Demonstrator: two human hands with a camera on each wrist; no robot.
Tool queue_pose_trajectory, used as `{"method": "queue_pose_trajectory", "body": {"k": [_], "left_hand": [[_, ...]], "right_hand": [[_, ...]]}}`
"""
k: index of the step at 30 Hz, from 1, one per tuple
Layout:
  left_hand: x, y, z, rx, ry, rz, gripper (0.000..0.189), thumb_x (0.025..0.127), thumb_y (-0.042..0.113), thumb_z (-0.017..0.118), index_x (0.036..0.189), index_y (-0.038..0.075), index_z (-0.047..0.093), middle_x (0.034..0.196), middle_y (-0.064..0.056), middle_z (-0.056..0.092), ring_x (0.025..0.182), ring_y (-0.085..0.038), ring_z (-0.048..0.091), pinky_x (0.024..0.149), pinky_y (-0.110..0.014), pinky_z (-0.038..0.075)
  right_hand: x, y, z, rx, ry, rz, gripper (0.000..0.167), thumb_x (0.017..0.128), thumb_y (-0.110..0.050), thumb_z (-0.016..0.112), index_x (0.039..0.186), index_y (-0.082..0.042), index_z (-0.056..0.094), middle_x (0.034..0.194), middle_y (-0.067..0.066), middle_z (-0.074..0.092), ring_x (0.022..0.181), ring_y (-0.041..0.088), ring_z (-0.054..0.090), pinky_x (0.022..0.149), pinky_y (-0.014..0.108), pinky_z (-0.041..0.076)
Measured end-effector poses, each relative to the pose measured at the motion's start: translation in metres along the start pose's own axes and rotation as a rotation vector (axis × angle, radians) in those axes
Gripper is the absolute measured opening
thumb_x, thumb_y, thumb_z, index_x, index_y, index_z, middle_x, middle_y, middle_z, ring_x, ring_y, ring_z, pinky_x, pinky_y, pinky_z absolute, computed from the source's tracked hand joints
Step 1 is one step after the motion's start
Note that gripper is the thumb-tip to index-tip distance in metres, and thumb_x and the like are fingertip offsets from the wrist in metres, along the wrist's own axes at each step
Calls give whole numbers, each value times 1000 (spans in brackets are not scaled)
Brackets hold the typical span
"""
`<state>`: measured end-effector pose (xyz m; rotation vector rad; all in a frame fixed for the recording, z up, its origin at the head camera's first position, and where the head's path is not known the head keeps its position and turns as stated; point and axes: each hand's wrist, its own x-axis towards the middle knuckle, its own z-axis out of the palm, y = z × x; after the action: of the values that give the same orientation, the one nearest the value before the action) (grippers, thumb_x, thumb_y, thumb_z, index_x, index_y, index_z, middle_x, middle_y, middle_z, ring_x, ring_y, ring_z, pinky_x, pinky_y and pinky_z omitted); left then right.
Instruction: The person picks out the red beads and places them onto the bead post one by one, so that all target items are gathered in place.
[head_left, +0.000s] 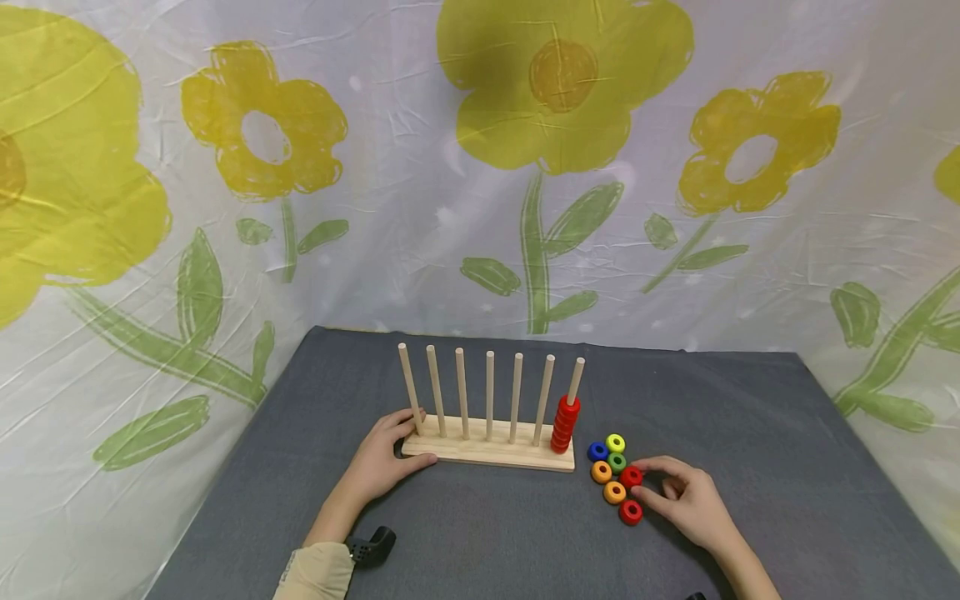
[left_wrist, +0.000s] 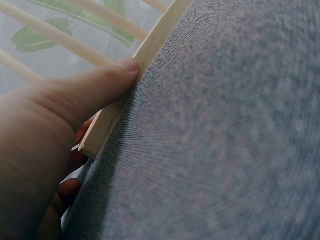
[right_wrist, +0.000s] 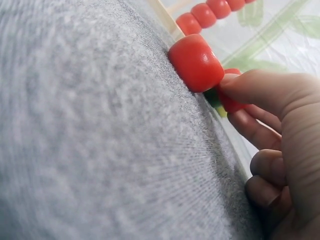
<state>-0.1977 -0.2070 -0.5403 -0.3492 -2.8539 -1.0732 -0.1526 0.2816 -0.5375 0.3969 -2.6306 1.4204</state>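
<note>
A wooden peg rack (head_left: pixel 487 451) with several upright pegs stands on the dark cloth. My left hand (head_left: pixel 382 454) grips its left end; in the left wrist view the thumb (left_wrist: pixel 107 82) presses along the front edge of the base. Several red beads (head_left: pixel 565 425) are stacked on the rightmost peg, and the other pegs are bare. To the right of the rack, my right hand (head_left: pixel 686 497) pinches a red bead (head_left: pixel 631 477) between thumb and fingers, low at the cloth. Another red bead (right_wrist: pixel 196 63) lies nearer to me, in front of the thumb in the right wrist view.
Beside the pinched bead lie a blue bead (head_left: pixel 597 452), a yellow bead (head_left: pixel 615 442), a green bead (head_left: pixel 617 463) and two orange beads, one (head_left: pixel 602 472) behind the other (head_left: pixel 614 492). A flower-printed curtain (head_left: pixel 397 250) hangs behind the cloth-covered table (head_left: pixel 480 533).
</note>
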Motion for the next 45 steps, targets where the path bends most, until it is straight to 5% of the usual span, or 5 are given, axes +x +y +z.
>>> {"method": "queue_pose_trajectory", "body": {"k": [19, 30, 45], "left_hand": [[-1, 0, 0, 0, 17, 13, 74, 88, 37, 89, 150, 8, 62, 155, -16, 55, 146, -42, 47, 115, -65, 42], [-2, 0, 1, 0, 15, 4, 74, 88, 36, 89, 150, 8, 62, 156, -15, 54, 146, -42, 46, 115, -64, 42], [-2, 1, -1, -1, 28, 15, 73, 87, 37, 89, 148, 7, 63, 154, -15, 56, 145, -42, 48, 114, -65, 43]], "right_hand": [[0, -9, 0, 33, 54, 68, 31, 88, -14, 89, 118, -15, 79, 68, -5, 52, 45, -3, 26, 38, 24, 33], [1, -8, 0, 38, 52, 71, 31, 88, -15, 89, 118, -15, 79, 54, -5, 40, 43, -3, 26, 36, 23, 32], [1, -13, 0, 38, 59, 77, 32, 88, -15, 89, 118, -16, 79, 55, -6, 40, 43, -4, 25, 36, 22, 31]]}}
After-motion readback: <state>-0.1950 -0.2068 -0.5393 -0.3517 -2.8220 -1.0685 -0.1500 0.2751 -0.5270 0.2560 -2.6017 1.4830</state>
